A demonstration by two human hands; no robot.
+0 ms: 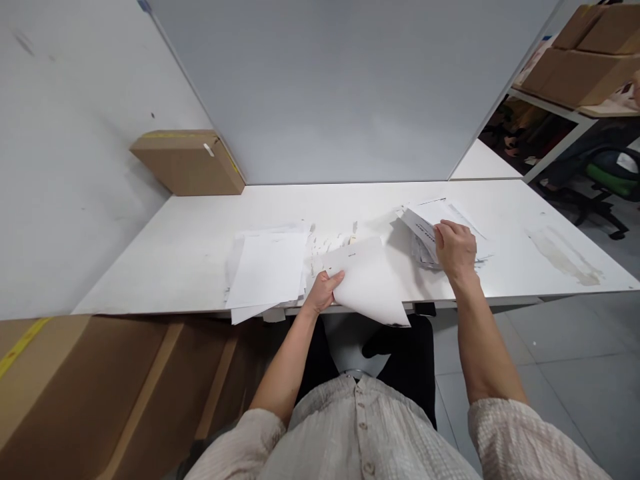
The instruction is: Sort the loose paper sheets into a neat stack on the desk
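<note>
My left hand [324, 292] grips a white sheet of paper [373, 280] by its left side, thumb on top. The sheet bends down over the table's front edge. On the right, my right hand [456, 248] pinches the edge of a paper [423, 225] with dark print, lifted at an angle above a messy paper stack [425, 257]. To the left of my left hand lies another pile of white sheets [270, 267], a few of them poking past the front edge. Small torn scraps [330, 243] are scattered between the two piles.
The white table [200, 233] meets an upright grey-white panel [340, 87] at its back. A cardboard box [193, 163] leans at the back left. More cardboard boxes [125, 393] stand below at left. Beyond the right end are a shelf with boxes [580, 73] and an office chair [613, 177].
</note>
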